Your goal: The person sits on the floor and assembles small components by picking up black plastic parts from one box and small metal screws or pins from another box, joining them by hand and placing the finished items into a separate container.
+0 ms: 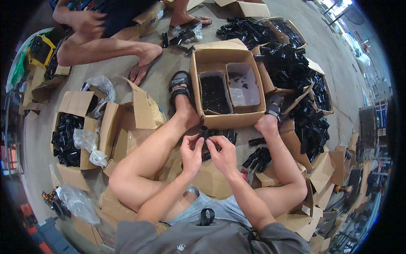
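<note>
Between my bent legs, my left hand [192,153] and my right hand [222,155] meet with fingertips pinched around one short black tube-shaped part [204,128]. Its round end points away from me; my fingers cover the lower portion. Just beyond stands an open cardboard box [230,122] with two smaller boxes inside. The left inner box holds many tiny black pieces [212,95]. In the right inner box [255,86] lie a few small dark pieces and a clear plastic bag. More black tube parts [228,136] lie on the floor behind my hands.
Black parts fill cartons and heaps [283,67] on the right. Another carton of black parts [67,137] stands left, near clear plastic bags [78,203]. Flattened cardboard [211,180] lies beneath me. Another person's leg and sandalled foot [148,57] are at the upper left.
</note>
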`<state>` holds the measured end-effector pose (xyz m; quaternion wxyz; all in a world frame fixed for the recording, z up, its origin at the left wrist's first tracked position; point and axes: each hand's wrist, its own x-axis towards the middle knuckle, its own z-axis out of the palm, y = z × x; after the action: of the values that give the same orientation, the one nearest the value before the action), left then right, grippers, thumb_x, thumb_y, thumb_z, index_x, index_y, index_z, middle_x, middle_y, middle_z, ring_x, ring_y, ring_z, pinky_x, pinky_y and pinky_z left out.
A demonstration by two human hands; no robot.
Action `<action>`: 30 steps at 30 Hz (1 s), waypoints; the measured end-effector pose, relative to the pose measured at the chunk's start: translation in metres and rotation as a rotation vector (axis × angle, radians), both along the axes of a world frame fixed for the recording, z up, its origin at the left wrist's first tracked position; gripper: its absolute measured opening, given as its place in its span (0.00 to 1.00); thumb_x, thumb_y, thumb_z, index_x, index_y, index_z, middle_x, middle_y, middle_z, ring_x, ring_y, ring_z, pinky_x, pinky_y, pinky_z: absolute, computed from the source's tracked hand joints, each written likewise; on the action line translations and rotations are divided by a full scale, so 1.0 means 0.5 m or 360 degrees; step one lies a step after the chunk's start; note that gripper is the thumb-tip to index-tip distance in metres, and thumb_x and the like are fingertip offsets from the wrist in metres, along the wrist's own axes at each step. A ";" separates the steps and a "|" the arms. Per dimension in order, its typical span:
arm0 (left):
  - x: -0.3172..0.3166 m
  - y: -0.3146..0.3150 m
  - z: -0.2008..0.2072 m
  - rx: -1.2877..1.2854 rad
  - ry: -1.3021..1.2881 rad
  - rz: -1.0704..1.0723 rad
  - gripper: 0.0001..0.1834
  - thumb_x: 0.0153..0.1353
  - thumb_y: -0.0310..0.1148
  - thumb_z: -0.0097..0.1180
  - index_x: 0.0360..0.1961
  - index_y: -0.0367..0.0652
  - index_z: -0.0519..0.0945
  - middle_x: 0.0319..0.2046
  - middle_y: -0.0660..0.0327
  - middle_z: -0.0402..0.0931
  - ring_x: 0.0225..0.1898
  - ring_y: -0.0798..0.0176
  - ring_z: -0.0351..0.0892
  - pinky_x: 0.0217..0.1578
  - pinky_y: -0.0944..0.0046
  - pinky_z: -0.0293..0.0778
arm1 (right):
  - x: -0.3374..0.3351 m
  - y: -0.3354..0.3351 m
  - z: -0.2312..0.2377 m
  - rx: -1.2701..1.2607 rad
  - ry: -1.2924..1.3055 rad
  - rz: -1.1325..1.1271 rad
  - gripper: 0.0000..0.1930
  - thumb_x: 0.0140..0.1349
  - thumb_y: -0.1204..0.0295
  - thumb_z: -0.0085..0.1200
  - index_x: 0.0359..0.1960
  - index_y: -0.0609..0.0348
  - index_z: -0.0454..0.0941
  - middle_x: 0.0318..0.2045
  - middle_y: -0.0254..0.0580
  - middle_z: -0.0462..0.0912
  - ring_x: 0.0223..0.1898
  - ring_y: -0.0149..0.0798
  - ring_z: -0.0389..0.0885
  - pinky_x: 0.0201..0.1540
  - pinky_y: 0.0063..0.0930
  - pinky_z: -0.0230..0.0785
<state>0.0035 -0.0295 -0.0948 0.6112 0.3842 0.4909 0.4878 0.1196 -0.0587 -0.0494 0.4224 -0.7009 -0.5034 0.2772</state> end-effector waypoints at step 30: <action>0.002 -0.007 -0.030 -0.0025 0.0114 -0.0057 0.09 0.67 0.27 0.59 0.43 0.36 0.73 0.39 0.61 0.77 0.41 0.70 0.75 0.45 0.67 0.73 | -0.023 -0.007 -0.015 -0.0021 0.0215 -0.0261 0.13 0.68 0.65 0.52 0.44 0.63 0.72 0.38 0.57 0.80 0.39 0.58 0.81 0.41 0.46 0.74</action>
<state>0.0043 -0.0328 -0.1101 0.6050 0.4054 0.5091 0.4588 0.1083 -0.0622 -0.0570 0.4719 -0.7223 -0.4129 0.2917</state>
